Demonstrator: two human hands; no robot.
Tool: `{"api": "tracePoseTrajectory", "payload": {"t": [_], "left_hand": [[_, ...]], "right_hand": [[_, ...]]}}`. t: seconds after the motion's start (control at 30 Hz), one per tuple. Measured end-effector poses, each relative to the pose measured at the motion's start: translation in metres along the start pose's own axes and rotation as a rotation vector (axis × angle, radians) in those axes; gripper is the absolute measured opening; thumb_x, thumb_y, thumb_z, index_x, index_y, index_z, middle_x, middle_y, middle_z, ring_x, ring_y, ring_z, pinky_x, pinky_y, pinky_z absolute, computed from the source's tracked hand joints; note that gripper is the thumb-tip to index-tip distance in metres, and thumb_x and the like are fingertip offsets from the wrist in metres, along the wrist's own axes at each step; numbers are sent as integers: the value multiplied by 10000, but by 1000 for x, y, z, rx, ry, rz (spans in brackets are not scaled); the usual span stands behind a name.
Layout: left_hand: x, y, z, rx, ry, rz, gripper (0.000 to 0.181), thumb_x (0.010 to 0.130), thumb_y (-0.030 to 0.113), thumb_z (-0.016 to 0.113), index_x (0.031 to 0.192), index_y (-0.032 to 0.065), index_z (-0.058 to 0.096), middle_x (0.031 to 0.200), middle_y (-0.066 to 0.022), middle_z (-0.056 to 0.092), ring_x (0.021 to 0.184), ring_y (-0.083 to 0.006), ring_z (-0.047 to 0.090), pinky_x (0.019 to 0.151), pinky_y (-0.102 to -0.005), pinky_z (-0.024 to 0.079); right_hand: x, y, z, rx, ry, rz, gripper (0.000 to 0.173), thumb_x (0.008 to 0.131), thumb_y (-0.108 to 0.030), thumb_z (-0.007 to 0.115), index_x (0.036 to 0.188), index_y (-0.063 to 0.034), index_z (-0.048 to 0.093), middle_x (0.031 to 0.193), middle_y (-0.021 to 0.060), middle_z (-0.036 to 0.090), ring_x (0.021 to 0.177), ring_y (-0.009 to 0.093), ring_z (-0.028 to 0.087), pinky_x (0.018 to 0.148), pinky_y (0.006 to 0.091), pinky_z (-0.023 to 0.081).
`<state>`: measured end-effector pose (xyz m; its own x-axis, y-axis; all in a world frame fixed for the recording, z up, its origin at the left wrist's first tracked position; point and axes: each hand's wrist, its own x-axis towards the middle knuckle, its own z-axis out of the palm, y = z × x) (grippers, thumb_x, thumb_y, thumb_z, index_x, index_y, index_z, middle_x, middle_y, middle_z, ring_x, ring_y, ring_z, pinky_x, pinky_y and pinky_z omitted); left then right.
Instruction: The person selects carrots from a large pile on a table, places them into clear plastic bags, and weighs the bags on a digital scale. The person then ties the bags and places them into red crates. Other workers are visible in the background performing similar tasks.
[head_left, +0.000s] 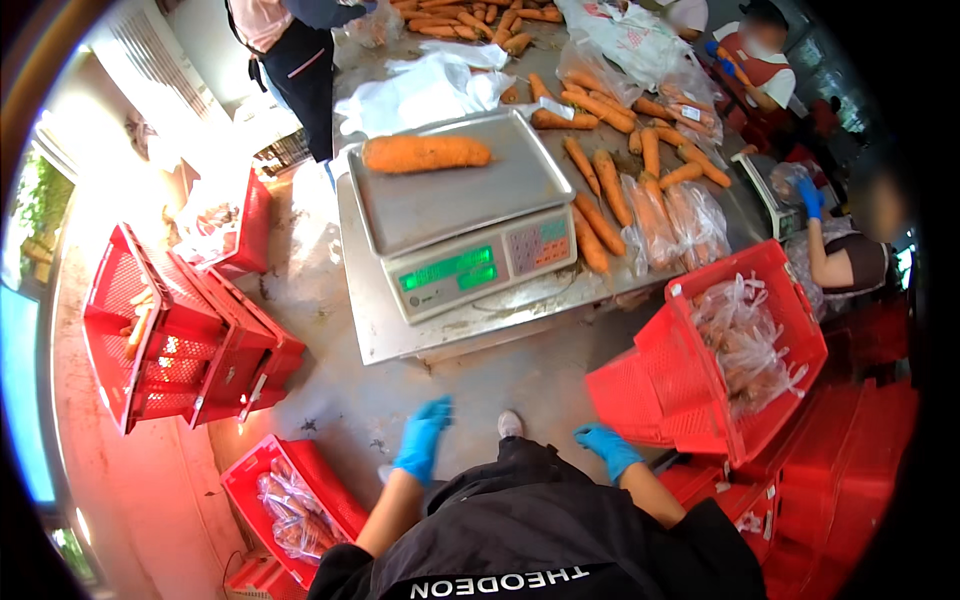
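My left hand (424, 439), in a blue glove, hangs low in front of me over the floor, below the near edge of the metal table (390, 337); nothing shows in it. On the other side my right hand (607, 448), also blue-gloved, is beside the stacked red crates and holds nothing that I can see; its fingers look partly curled. One large carrot (426, 154) lies across the steel pan of a digital scale (480, 262) with a lit green display. Loose carrots (613, 187) and bagged carrots (679, 221) lie right of the scale.
A red crate (675, 360) of bagged carrots stands at right, near the table's corner. Another red crate (322, 465) with bags is at lower left, below several stacked crates (217, 322). White plastic bags (427, 90) lie behind the scale. Other people stand around the table.
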<state>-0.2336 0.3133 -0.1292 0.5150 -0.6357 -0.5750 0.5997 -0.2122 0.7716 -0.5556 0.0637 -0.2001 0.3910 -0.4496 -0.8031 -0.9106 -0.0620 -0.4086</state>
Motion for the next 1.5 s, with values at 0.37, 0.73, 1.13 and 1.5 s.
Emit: {"api": "tracePoseTrajectory", "payload": {"t": [0.37,0.73,1.13,1.5], "left_hand": [[27,150,146,595,-177,125,288,894,269,598,963,0,672,810,-103,662,743,-130,572,714,-282,461],[90,195,169,274,-294,106,421,894,161,605,1291,55,511,1123,-10,597,842,-95,549,732,-244,462],[144,254,273,203,-143,157,371,921,157,558,1255,0,533,932,-16,605,810,-97,525,770,-251,442],[149,266,296,131,167,107,330,913,119,565,1227,19,562,999,-22,618,825,-91,539,780,-240,448]], "right_hand": [[43,-137,-135,257,-99,-319,256,844,-273,626,895,-29,683,751,72,645,665,136,578,652,295,484],[7,-194,-266,371,317,-527,246,837,-204,658,1019,-40,675,939,56,677,857,133,601,810,274,470],[123,-240,-510,574,352,-553,216,820,-151,652,986,-14,672,872,55,660,812,129,589,730,279,478],[315,-407,-664,584,840,-480,753,704,-181,778,1308,9,370,1062,169,617,946,284,604,791,388,508]]}}
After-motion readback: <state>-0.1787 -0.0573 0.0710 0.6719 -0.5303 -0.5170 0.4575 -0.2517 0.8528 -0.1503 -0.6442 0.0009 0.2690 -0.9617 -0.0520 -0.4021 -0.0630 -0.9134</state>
